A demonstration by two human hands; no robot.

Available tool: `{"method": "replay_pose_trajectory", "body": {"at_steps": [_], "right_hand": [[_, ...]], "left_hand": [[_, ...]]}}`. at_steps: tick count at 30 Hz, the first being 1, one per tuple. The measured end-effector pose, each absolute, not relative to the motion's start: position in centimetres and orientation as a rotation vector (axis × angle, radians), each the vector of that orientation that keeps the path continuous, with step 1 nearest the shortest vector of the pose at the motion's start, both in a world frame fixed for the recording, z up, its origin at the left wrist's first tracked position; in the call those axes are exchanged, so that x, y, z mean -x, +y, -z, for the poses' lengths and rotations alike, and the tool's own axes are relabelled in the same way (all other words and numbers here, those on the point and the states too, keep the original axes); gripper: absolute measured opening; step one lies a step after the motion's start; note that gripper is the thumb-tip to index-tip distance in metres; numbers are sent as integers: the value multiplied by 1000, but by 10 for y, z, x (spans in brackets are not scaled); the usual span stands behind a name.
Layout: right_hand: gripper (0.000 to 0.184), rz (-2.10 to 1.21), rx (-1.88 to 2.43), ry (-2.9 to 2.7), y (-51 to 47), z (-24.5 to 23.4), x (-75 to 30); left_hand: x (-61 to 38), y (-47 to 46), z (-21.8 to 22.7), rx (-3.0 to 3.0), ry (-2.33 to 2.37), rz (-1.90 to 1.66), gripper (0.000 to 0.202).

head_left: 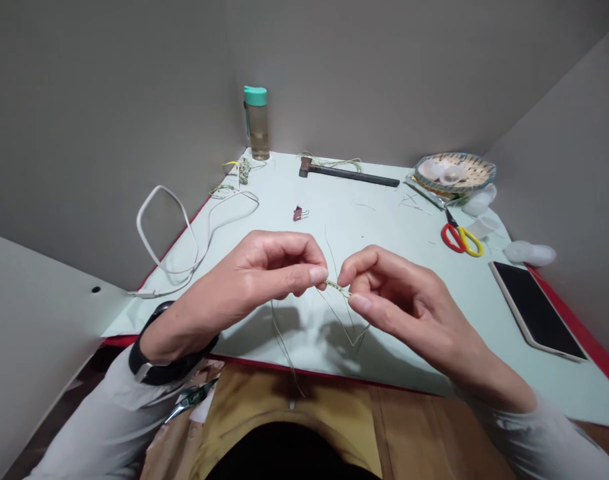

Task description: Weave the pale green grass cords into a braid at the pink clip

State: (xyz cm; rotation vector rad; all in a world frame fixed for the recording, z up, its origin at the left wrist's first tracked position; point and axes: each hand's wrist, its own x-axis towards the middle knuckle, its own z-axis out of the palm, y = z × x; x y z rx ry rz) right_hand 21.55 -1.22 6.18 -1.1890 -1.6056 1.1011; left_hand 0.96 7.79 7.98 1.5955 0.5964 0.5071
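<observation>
A thin pale-green braided cord is stretched between my two hands above the near part of the table. My left hand pinches its left end between thumb and forefinger. At the other end, my right hand has its thumb and bent forefinger close around the cord; the thumb tip touches it. Loose thin strands hang below my left hand past the table's front edge. More strands loop down under my right hand.
On the pale table lie a hammer, a dark red binder clip, scissors and a phone. A bottle stands at the back. A woven basket sits back right; a white cable lies left.
</observation>
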Motion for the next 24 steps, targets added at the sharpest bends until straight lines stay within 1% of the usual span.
{"method": "replay_pose_trajectory", "body": {"at_steps": [3, 7, 10, 12, 15, 17, 21, 24], "right_hand": [[10, -907, 1250, -1664, -15, -59, -210], [4, -506, 1240, -1799, -18, -55, -206], [3, -383, 1258, -1823, -20, -56, -207], [6, -418, 1292, -1795, -21, -59, -209], [11, -548, 1350, -1710, -19, -62, -214], [14, -658, 1376, -1641, -15, -59, -220], [26, -936, 1375, -1426, -2, -39, -237], [32, -1158, 1313, -1216, 10, -22, -248]], "left_hand": [[-10, 76, -82, -1612, 618, -478, 17], [-11, 73, -81, -1579, 636, -454, 16], [-12, 70, -79, -1561, 652, -439, 17], [-12, 70, -77, -1594, 641, -444, 16], [-8, 79, -75, -1757, 590, -410, 21], [-3, 90, -74, -1888, 602, -403, 18], [2, 127, -76, -2001, 691, -526, 12], [-6, 165, -79, -2044, 654, -556, 6]]}}
